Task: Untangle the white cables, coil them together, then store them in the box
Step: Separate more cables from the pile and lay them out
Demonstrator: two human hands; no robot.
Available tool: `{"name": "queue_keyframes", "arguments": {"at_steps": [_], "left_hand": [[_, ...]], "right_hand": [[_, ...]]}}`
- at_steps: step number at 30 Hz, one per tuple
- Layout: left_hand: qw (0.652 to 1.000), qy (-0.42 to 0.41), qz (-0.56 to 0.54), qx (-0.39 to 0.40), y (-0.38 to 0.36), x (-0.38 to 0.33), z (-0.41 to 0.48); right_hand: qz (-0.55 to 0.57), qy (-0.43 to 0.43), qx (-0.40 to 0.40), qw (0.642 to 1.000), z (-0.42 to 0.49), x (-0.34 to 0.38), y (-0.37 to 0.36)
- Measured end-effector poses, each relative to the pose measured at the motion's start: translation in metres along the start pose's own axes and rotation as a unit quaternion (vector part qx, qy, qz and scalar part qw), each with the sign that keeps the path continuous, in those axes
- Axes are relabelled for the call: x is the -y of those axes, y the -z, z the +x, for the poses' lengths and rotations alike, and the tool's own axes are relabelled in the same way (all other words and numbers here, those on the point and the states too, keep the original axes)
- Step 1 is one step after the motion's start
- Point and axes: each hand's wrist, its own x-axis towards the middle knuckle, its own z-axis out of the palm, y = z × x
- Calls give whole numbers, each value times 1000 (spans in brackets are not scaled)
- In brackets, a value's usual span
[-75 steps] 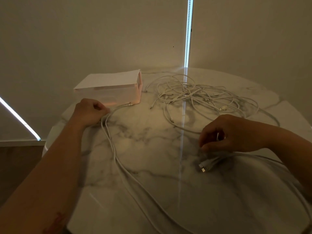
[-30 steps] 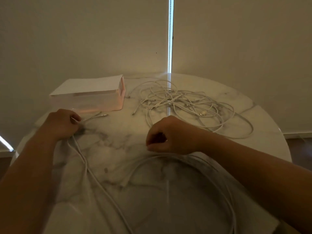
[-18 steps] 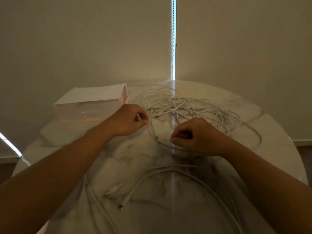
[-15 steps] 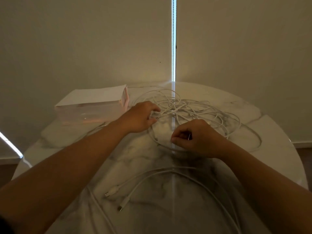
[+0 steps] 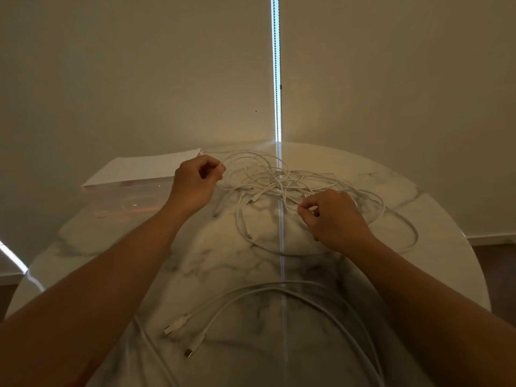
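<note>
Pinching a loop of the tangled cables point(image 5: 279, 182) on the side nearest the box point(image 5: 122, 194), the left hand point(image 5: 195, 185) is holding the thin cord between thumb and curled fingers, just off the box's right end. The right hand point(image 5: 333, 216) is hovering over the side of the heap farthest from the box, thumb and forefinger drawn together above several strands. Whether a strand is actually lying between them I cannot tell. The heap is sitting on the marble table point(image 5: 435, 219) right of the box, its loops crossing one another. A few loose cables point(image 5: 279, 290) are lying in a wide arc, well nearer the person than the box is, and their plugs point(image 5: 169, 329) are pointing toward the box's side.

These cords are looking light, limp and smooth-skinned, so they are likely sliding easily on the polished stone and giving nothing stiff to push against; only pulling is going to move them. Tugging a mid-length loop is probably tightening crossings elsewhere. The better hold, in my judgement, is at a plug end. There the hard body is offering the fingers purchase for threading it back through the loops, while the other hand is pinning the heap down.
</note>
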Motion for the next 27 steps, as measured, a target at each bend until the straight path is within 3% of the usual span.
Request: {"name": "queue_keyframes", "arguments": {"at_steps": [12,18,24,27], "left_hand": [[971,31,-224,-74,42,-18,-41],[980,27,-176,89,59,10,-58],[981,-5,-52,186,79,30,-62],[975,17,23,221,85,35,-60]], "right_hand": [[-46,-47,11,998,3,-6,-4],[-40,-5,2,999,-4,1,-3],[-34,57,21,998,-13,11,-10],[-44,87,27,995,-16,18,-14]]}}
